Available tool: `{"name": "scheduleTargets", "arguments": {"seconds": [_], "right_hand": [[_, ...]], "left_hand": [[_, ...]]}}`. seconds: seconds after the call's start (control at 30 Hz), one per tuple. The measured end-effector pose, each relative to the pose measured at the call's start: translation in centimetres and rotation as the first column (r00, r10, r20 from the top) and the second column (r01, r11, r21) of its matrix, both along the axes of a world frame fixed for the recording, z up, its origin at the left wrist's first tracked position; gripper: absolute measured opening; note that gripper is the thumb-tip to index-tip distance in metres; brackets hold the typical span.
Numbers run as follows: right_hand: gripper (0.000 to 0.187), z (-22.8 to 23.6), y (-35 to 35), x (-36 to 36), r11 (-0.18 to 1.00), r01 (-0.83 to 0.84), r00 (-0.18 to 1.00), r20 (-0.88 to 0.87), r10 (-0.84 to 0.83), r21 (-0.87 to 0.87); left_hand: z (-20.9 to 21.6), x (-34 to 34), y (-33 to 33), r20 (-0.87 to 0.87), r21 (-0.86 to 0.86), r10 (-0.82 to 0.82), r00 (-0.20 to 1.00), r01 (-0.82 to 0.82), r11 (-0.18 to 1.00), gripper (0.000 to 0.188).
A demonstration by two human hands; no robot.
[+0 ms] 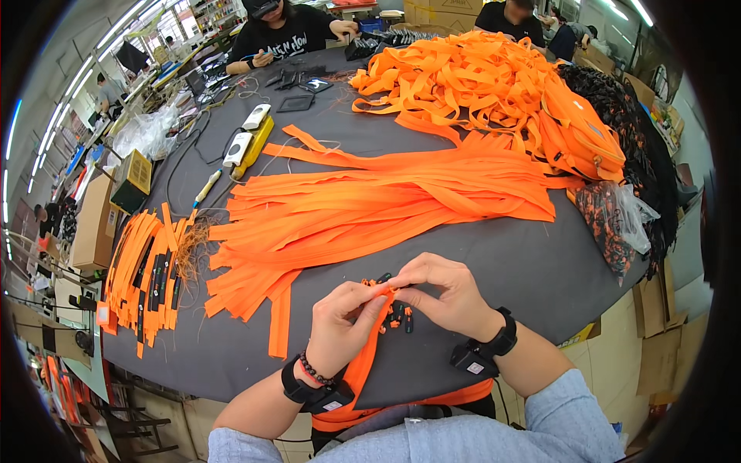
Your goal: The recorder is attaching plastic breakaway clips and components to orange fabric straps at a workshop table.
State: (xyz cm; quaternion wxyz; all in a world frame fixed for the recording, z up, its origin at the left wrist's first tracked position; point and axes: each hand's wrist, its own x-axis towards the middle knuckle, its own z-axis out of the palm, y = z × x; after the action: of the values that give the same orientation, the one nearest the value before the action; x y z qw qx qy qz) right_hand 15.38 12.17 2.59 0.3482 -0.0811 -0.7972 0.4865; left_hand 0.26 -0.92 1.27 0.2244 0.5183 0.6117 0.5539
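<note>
My left hand (343, 316) pinches the end of an orange zipper tape (360, 369), whose length hangs down over the table edge toward my lap. Thumb and forefinger of my right hand (448, 292) are closed at the same end, on a small orange-and-black piece that looks like a zipper slider; the fingers hide most of it. The fingertips of both hands meet there. Beneath them, several black-and-orange zipper sliders (401, 315) lie loose on the dark table. Just beyond my hands spreads a wide bundle of orange zipper tapes (378, 189).
At left lies a stack of orange strips with black pieces (147, 270). Power strips (248, 143) with cables sit behind it. A large orange heap (463, 77) and a plastic bag of small parts (614, 224) occupy the right. Two people (289, 35) work across the table (478, 247).
</note>
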Motion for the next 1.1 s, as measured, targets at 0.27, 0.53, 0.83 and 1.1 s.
{"name": "scheduleTargets", "arguments": {"seconds": [0.27,0.53,0.83,1.1], "right_hand": [[0.021,-0.3,-0.1,-0.2,0.988,0.046,0.999,-0.023,-0.043,0.148],[0.020,-0.9,-0.3,-0.2,0.971,0.049,0.998,-0.047,-0.039,0.235],[0.011,-0.1,-1.0,0.8,0.987,-0.046,0.972,-0.221,0.080,0.153],[0.020,-1.8,-0.9,-0.2,0.731,-0.248,0.965,-0.097,0.244,-0.636]], "left_hand": [[0.2,0.2,0.2,-0.202,0.092,0.058,0.978,-0.041,0.995,0.017],[0.0,0.0,0.0,-0.136,0.048,0.034,0.990,-0.028,0.998,0.015],[-0.1,-0.8,0.2,0.612,0.076,-0.125,0.781,0.100,0.992,0.016],[-0.7,-0.9,0.0,0.655,0.112,-0.232,0.719,0.211,0.971,0.015]]}}
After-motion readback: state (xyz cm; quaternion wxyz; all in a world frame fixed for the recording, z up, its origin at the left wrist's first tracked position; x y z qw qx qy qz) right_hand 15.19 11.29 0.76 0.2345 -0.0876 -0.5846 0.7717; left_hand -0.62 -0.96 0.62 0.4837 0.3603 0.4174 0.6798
